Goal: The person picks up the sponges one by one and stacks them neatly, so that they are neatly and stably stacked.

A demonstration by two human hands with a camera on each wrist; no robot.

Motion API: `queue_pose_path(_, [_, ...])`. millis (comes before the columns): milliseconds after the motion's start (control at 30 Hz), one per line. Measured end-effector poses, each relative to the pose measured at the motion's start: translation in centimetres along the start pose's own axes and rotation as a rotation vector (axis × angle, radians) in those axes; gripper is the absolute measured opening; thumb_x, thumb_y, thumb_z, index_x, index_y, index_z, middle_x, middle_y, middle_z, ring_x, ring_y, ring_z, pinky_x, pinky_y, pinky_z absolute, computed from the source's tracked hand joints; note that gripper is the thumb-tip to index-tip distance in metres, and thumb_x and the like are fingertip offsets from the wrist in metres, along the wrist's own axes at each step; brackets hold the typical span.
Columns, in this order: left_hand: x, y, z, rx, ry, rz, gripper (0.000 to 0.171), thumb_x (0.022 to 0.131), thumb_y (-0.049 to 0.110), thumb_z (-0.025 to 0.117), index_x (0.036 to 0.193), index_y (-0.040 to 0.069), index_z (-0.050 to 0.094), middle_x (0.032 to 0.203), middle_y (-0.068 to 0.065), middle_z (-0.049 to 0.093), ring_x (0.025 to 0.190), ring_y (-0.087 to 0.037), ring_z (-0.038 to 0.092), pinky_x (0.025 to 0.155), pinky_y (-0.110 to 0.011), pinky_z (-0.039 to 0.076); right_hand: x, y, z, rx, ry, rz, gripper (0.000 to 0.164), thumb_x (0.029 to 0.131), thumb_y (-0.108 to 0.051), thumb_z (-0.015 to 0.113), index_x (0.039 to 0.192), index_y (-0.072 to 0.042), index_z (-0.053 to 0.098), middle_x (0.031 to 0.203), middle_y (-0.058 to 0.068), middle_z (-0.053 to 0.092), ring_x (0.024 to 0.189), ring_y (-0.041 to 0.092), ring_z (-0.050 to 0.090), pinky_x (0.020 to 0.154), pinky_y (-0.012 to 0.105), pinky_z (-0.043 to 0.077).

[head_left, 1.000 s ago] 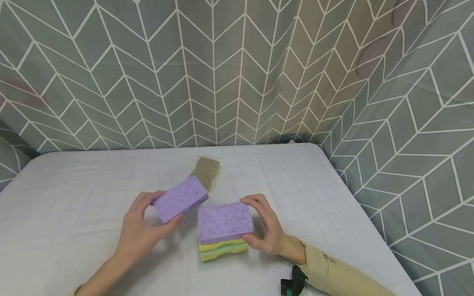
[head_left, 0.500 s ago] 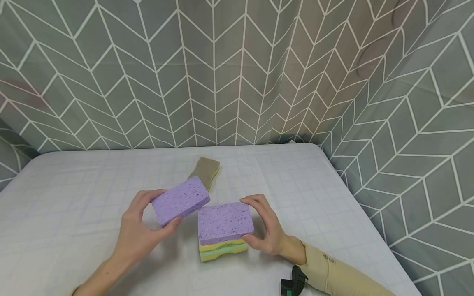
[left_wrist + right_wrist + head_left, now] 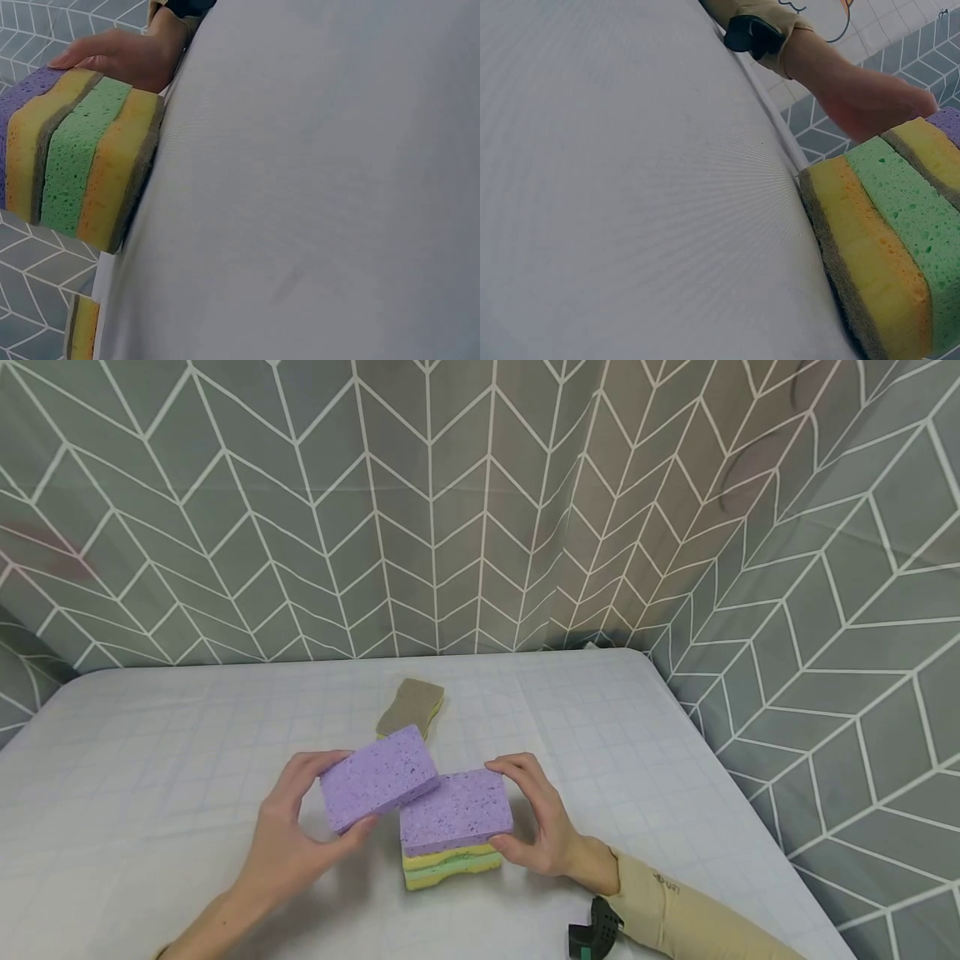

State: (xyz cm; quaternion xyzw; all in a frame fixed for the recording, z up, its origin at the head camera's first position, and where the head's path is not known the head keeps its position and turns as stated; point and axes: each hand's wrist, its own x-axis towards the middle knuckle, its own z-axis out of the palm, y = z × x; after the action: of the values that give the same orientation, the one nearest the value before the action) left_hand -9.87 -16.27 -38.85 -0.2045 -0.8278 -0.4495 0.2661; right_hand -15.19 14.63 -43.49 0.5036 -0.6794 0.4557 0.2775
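Between thumb and fingers my left hand [image 3: 283, 842] holds a purple sponge [image 3: 378, 777] in the air, tilted. Its right corner overlaps the stack in the head view; whether they touch, I cannot tell. A second purple sponge [image 3: 453, 812] lies flat on top of the stack, its right end pinched by my right hand [image 3: 553, 839]. Under it are a yellow sponge, a green sponge [image 3: 82, 154] and a lower yellow sponge [image 3: 870, 277], with grey scouring layers visible in the wrist views. Behind the held sponge lies a yellow sponge with a grey-brown scouring face [image 3: 410, 706], partly covered.
A white cloth [image 3: 172, 735] with faint grid lines covers the table. Grey patterned curtains [image 3: 457, 510] hang behind the table and along its right side. A black device [image 3: 596, 931] sits by the right sleeve [image 3: 675, 902].
My left hand has moved slightly right and nearer to me with its purple sponge, whose corner now overlaps the stack's top. The right hand and the stack stay in place.
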Motion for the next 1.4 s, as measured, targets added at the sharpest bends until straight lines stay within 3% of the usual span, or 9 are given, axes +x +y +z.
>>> queue_pose_path(400, [-0.2,0.5,0.4,-0.079,-0.038,0.106,0.079,0.054,0.003,0.092,0.128,0.011,0.063,0.121,-0.002,0.062,0.111,-0.009,0.056,0.103,-0.014,0.040,0.0,0.0,0.0,-0.001,0.007,-0.007,0.069,0.092,-0.042,0.058,0.134,0.011,0.049,0.121,0.021,0.052,0.113,0.028,0.052,0.098,0.036,0.048])
queue_pose_path(933, [-0.7,1.9,1.2,-0.128,-0.079,0.123,0.080,0.058,0.010,0.093,0.131,0.009,0.061,0.125,-0.004,0.061,0.115,-0.011,0.056,0.105,-0.014,0.040,0.1,0.1,0.1,0.001,0.009,-0.021,0.069,0.092,-0.043,0.058,0.134,0.012,0.049,0.120,0.021,0.052,0.113,0.028,0.052,0.098,0.036,0.048])
queue_pose_path(1167, [-1.0,2.2,1.7,-0.180,-0.069,0.144,0.089,0.057,0.008,0.094,0.137,-0.001,0.054,0.124,-0.010,0.060,0.115,-0.011,0.055,0.106,-0.016,0.039,0.1,0.1,0.1,0.004,0.008,-0.020,0.069,0.093,-0.043,0.057,0.134,0.012,0.049,0.120,0.021,0.052,0.113,0.028,0.052,0.098,0.036,0.047])
queue_pose_path(1267, [-1.2,2.4,1.8,-0.204,-0.070,0.114,0.092,0.057,0.005,0.094,0.139,-0.002,0.052,0.124,-0.010,0.059,0.115,-0.011,0.055,0.106,-0.016,0.039,0.1,0.1,0.1,0.004,0.007,-0.013,0.069,0.092,-0.044,0.057,0.134,0.011,0.049,0.121,0.021,0.052,0.113,0.028,0.052,0.098,0.036,0.047])
queue_pose_path(1400, [-1.4,2.8,1.7,-0.201,-0.101,0.016,0.092,0.060,0.004,0.094,0.142,0.005,0.051,0.126,-0.005,0.057,0.118,-0.010,0.053,0.107,-0.015,0.038,0.1,0.1,0.0,0.005,0.005,-0.006,0.069,0.092,-0.043,0.057,0.134,0.011,0.049,0.121,0.020,0.052,0.114,0.027,0.052,0.099,0.036,0.047])
